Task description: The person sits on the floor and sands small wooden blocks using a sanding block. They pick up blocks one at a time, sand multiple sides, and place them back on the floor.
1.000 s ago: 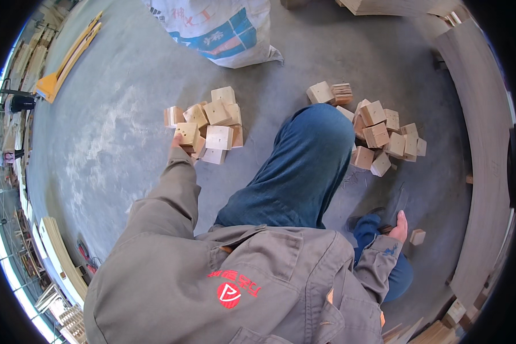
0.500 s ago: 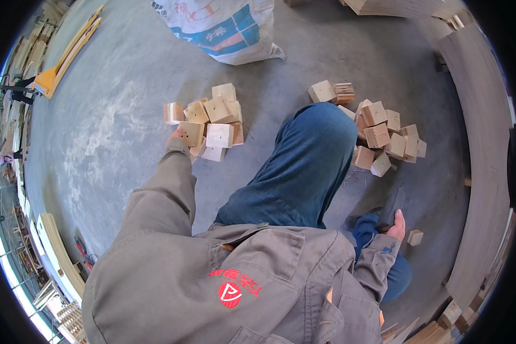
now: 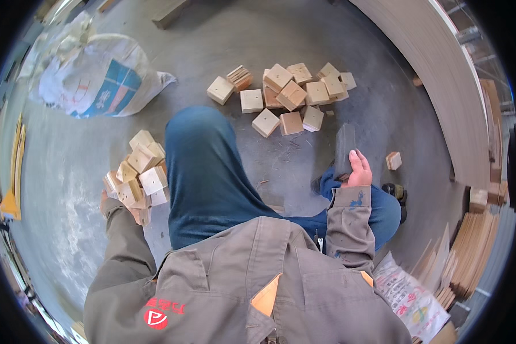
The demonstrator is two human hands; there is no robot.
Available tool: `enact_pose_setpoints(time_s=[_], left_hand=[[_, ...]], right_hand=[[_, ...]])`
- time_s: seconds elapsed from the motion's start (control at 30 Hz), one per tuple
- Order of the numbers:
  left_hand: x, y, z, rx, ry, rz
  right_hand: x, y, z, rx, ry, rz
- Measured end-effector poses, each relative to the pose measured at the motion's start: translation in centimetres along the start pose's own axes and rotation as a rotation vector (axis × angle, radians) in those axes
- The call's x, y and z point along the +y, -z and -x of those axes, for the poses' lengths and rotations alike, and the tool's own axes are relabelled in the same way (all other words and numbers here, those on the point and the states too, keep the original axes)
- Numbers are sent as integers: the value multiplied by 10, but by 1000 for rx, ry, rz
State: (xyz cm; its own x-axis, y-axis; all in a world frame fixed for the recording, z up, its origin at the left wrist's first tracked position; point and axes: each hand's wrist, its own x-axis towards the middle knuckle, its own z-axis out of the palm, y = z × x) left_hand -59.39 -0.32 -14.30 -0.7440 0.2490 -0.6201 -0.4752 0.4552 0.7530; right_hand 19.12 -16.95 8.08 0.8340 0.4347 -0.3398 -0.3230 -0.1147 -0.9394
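Observation:
At the left edge of a heap of square wooden blocks is my left hand, close against a block with small holes. Most of its fingers are hidden, so a grip on that block cannot be made out. My right hand is closed around a dark, flat, blade-like tool, held above my bent right leg and pointing away from me. A larger group of wooden blocks lies on the floor beyond my knees. One single block sits to the right of my right hand.
A white woven sack stands at the far left, near a yellow pallet jack. Large stacked boards rise along the right. Wood strips and another printed sack lie at the lower right. Small splinters litter the concrete floor.
My view has turned to the right, so the sack and both block groups appear further left. The tool in my right hand now shows its broad side. My left hand stays at the left heap.

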Motion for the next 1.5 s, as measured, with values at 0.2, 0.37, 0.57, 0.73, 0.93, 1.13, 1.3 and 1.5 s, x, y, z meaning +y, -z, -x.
enact_pose_setpoints(time_s=[0.2,0.37,0.57,0.73,0.93,1.13,1.3,1.5], left_hand=[[64,-113,49,-156,-599,12],[99,-246,235,-671,-635,-67],[86,-393,399,-1126,-875,-463],[-40,-451,501,-1258,-1390,-966],[-210,-470,539,-1193,-1241,-1439],[-270,-475,591,-952,-1268,-1658],[-300,-495,579,-880,-1307,-1676],[-319,-497,574,-882,-1305,-1609]], right_hand=[[-6,8,-5,-27,63,-195],[-22,9,4,-40,65,-252],[-21,6,9,-90,64,-265],[-28,12,6,-91,-24,-238],[-35,24,-6,-95,-145,-273],[-60,41,-15,-129,-204,-405],[-46,56,-24,-157,-163,-416],[-44,60,-28,-166,-168,-428]])
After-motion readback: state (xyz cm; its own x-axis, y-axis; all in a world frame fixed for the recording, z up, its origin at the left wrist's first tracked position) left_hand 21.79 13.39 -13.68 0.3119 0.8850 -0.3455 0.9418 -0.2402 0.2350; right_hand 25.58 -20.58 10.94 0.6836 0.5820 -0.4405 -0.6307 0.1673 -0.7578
